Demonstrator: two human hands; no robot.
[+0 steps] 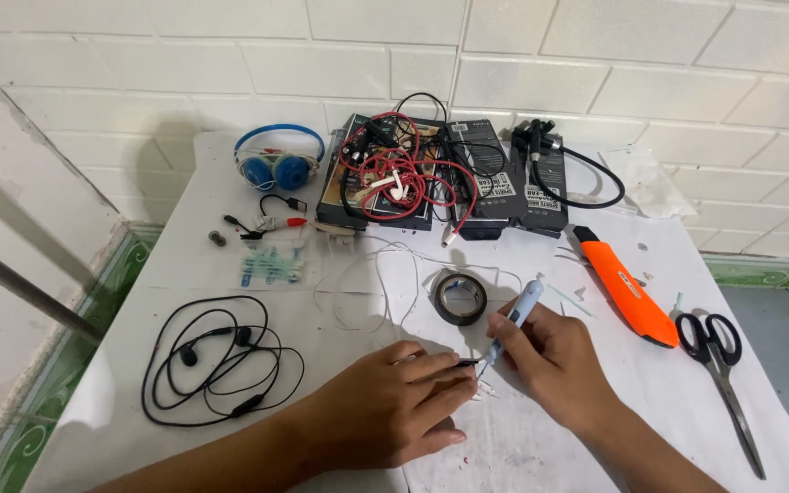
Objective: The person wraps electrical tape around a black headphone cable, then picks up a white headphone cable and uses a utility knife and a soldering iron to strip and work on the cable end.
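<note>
Your right fingers are closed in a pen grip on a slim pale-blue tool, tip angled down so it meets the work. Your left fingers are pinched shut on a thin dark wire end, palm flat on the desk, seemingly to steady it; tip and wire end touch.

Landmark: the tape roll.
- Tool and wire end: just below and right of it.
- White wire: looped left of it.
- Black earphones: well left, coiled.
- Orange knife and scissors: right, within reach of the right hand.
- Boxes with red cables: behind it, by the wall.
- Blue headphones: far left, behind.
</note>
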